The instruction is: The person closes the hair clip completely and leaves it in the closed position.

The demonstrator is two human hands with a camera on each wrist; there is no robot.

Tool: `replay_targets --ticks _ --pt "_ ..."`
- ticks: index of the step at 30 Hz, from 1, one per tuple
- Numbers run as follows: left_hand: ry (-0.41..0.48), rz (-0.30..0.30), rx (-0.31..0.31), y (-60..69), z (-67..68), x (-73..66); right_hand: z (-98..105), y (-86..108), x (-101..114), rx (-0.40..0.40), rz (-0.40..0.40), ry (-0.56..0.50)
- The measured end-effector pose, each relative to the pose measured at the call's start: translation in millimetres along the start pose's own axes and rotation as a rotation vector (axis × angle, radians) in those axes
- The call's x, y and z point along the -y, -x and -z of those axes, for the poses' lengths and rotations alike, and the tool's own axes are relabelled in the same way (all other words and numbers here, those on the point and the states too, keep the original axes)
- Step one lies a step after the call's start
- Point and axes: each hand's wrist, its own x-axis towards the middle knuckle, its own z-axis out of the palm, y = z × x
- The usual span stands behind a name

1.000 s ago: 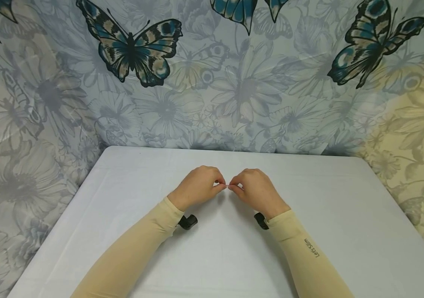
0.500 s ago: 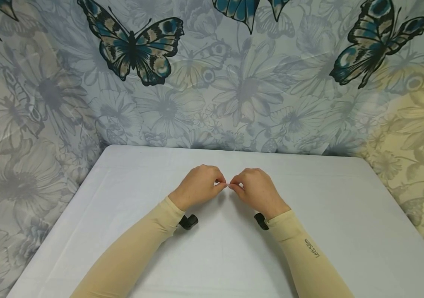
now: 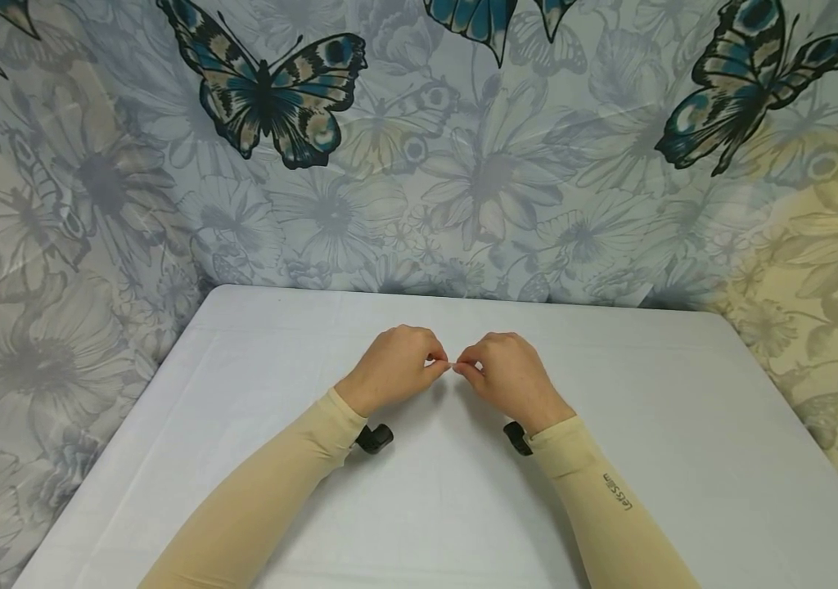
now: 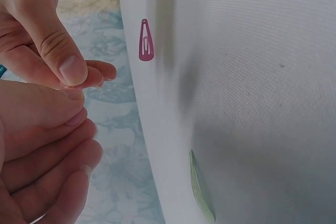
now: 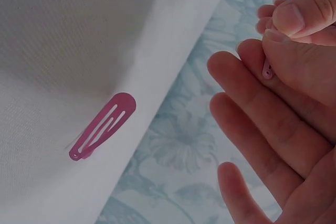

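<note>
Above the white table, my left hand (image 3: 397, 372) and right hand (image 3: 509, 380) meet fingertip to fingertip. Between thumb and index finger, each pinches a small pale pink hair clip (image 5: 267, 71). Most of that clip is covered by the fingers; one rounded end shows under the right thumb in the right wrist view. On the table lies a magenta snap hair clip (image 5: 103, 125), on the right hand's side, seen also in the left wrist view. A slim green hair clip (image 4: 199, 187) lies on the left hand's side. Neither lying clip shows in the head view.
The white table (image 3: 419, 507) has its far edge close to a hanging cloth (image 3: 485, 180) printed with butterflies and flowers. Beige sleeves (image 3: 257, 491) cover both forearms. A dark wrist camera (image 3: 375, 438) sits under the left wrist, another (image 3: 517, 438) under the right.
Both hands keep the same pinch in nearly the same place. The background has shifted very slightly to the right in the head view.
</note>
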Motion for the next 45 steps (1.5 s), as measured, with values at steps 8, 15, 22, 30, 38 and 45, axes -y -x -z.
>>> replay_targets --ticks 8,15,22,30,38,45 --pt "-0.001 0.0 0.004 0.4 -1.0 -1.2 -0.7 0.5 1.3 0.007 -0.02 0.009" --pt "-0.011 0.005 -0.02 0.6 -2.7 -1.8 -0.1 0.7 1.8 -0.003 -0.016 0.029" --pt "-0.002 0.018 -0.035 1.8 -2.8 -3.6 -0.2 -0.1 3.0 -0.015 0.002 0.055" --pt "-0.004 0.029 -0.043 1.3 -4.2 -5.7 0.1 1.1 4.4 -0.024 0.003 0.067" --pt "-0.005 0.037 -0.037 0.4 -4.9 -8.1 0.6 2.5 4.4 -0.037 -0.001 0.08" --pt "-0.006 0.057 -0.037 1.4 -3.6 -9.8 -0.9 1.9 5.0 -0.044 -0.002 0.09"
